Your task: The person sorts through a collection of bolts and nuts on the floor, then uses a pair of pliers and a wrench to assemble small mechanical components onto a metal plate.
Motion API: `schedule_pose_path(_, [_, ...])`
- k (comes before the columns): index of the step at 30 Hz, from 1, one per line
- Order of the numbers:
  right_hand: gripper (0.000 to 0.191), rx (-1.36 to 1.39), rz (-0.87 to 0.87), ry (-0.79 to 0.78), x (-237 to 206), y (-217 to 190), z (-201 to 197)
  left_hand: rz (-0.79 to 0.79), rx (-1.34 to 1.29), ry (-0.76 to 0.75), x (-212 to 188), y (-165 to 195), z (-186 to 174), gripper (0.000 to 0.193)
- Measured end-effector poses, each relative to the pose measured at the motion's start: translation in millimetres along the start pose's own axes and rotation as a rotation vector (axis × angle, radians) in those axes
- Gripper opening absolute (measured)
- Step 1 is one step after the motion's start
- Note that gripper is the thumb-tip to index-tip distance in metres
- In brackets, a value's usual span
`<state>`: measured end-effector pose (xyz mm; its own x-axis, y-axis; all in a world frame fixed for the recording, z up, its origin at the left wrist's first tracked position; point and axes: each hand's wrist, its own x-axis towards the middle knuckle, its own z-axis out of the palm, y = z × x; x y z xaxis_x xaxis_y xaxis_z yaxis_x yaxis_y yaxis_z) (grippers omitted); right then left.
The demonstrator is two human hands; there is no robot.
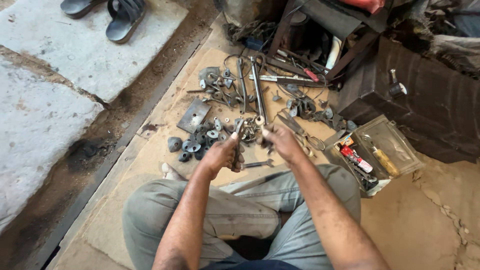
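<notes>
Head view: person sits cross-legged on a plywood board (150,165) laid on the floor, both forearms reaching forward over the knees.

Left hand (222,155): fingers curled tight around a dark slim tool (238,142), possibly pliers or a driver, which stands roughly upright out of the fist. Grip fully closed on it.

Right hand (281,142): fingers pinched closed on a small dark metal part (265,141), too small to identify. The two hands sit just beside each other, tool tip near the pinched part.

Directly below the hands a small spanner (259,163) lies flat on the board. Ahead of the hands is a scatter of small metal fittings (200,140), a flat grey metal plate (194,115) and two long steel bars (251,87) lying side by side.

Right of the right hand: an open clear plastic box (395,150) holding a yellow-handled screwdriver (384,161) and a red-labelled tube. Behind it, a dark metal trunk (425,105).

Top left, well apart: a pair of dark sandals (107,12) on a concrete slab (75,50).
</notes>
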<state>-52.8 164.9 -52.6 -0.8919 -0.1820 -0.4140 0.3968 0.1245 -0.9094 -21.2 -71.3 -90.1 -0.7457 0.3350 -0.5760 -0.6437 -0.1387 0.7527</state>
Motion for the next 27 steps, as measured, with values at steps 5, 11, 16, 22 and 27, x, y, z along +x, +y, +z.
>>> schedule_pose_path(5, [0.021, 0.521, 0.177, -0.209, -14, 43, 15, 0.021, -0.003, 0.013, 5, -5, 1, 0.060])
schedule_pose_path(11, [0.020, 0.592, 0.164, -0.251, -15, 36, 25, -0.004, 0.010, -0.001, -5, 2, 10, 0.063])
schedule_pose_path(16, [0.021, 0.559, 0.178, -0.257, -12, 42, 26, -0.006, 0.089, 0.052, -2, -1, 11, 0.061])
schedule_pose_path(22, [0.016, 0.020, 0.042, -0.121, 2, 27, 14, 0.004, 0.105, 0.029, 1, -4, 6, 0.062])
schedule_pose_path(27, [0.017, -1.224, -0.580, 0.128, 0, -28, -8, -0.032, 0.161, -0.046, -12, 5, 11, 0.060])
